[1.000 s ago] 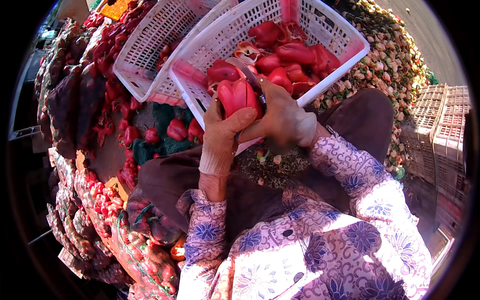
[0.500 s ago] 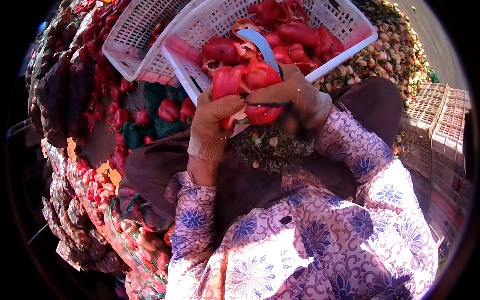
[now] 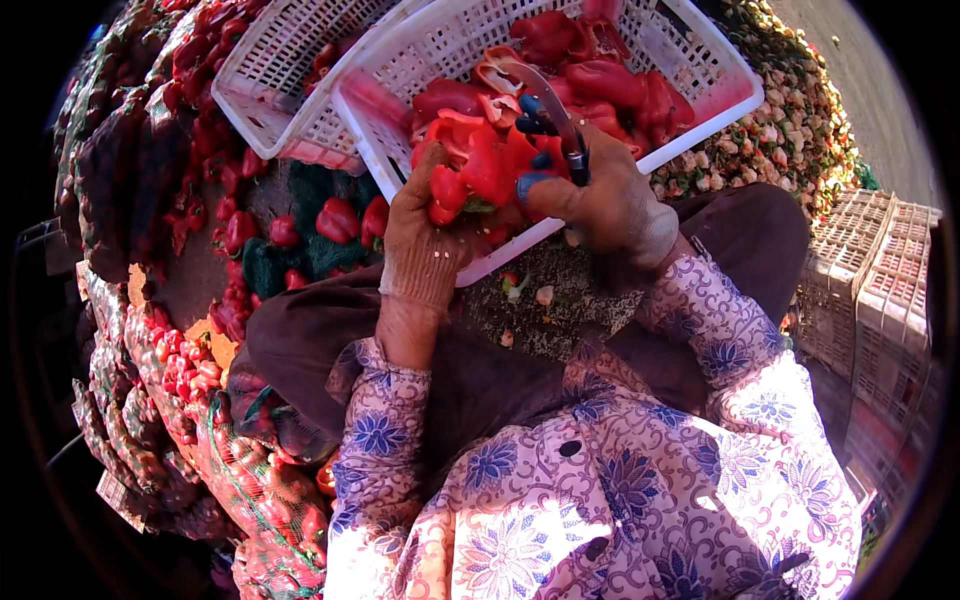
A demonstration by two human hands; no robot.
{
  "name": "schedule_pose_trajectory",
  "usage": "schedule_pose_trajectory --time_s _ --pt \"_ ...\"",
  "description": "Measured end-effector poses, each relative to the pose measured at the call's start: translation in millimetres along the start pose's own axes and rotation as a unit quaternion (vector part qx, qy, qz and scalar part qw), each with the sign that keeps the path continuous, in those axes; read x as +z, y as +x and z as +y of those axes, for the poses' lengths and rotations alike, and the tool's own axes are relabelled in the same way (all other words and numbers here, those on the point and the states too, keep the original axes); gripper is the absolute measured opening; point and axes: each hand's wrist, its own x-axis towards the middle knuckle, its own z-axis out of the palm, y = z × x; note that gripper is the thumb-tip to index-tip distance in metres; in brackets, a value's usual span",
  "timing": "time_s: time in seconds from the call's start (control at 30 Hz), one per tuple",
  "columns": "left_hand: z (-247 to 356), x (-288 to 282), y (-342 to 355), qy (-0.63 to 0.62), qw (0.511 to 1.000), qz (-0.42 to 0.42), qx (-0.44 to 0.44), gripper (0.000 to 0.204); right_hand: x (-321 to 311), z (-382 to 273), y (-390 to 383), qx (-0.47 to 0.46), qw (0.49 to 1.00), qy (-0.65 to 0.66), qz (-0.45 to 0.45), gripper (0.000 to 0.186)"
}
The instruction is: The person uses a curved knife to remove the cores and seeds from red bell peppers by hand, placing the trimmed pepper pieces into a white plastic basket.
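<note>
My left hand (image 3: 422, 235), in a tan knit glove, grips a red bell pepper (image 3: 488, 172) that is cut open, low over the near edge of a white plastic crate (image 3: 700, 140). A bit of green shows on the pepper's underside. In my right hand (image 3: 612, 195), gloved with blue fingertips, is a curved knife (image 3: 549, 98) with a dark handle. Its blade arches up and left over the crate. The right fingertips are at the pepper's right side; whether they touch it I cannot tell. Cut red pepper pieces (image 3: 610, 82) lie in the crate.
A second white crate (image 3: 265, 95) stands left of the first. Loose red peppers (image 3: 338, 220) and filled mesh bags (image 3: 280, 500) lie to the left. Pepper cores (image 3: 790, 110) are heaped at the far right, near stacked pale crates (image 3: 850, 250). My folded legs (image 3: 310, 340) frame the near side.
My right hand has shifted slightly right and down, drawing its thumb off the pepper. The knife has turned, its blade now darker and farther right. The pepper shows a wider opening.
</note>
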Motion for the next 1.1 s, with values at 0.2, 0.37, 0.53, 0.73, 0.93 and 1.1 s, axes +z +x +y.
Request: schedule_pose_trajectory --time_s 0.2,0.37,0.53,0.73,0.93,1.1 --pt "-14 8 5 -0.091 0.991 0.009 -0.103 0.036 25 19 17 -0.064 0.998 0.027 0.008 0.053" --pt "-13 23 -3 0.082 0.994 0.052 -0.049 0.033 7 -4 17 0.045 0.996 0.07 0.015 0.042" --pt "1 19 -3 0.19 0.98 -0.017 -0.062 0.034 -22 31 30 -0.367 0.915 -0.164 0.022 0.041" --pt "23 16 -1 0.472 0.879 0.02 -0.063 0.058 -26 1 25 0.063 0.998 -0.03 -0.002 0.025" --pt "29 8 4 0.502 0.858 0.097 -0.057 0.041 -30 28 44 -0.063 0.866 -0.48 0.122 0.065" --pt "21 -6 9 0.161 0.98 0.099 -0.068 0.032 -17 15 38 -0.182 0.928 -0.319 0.07 0.069"
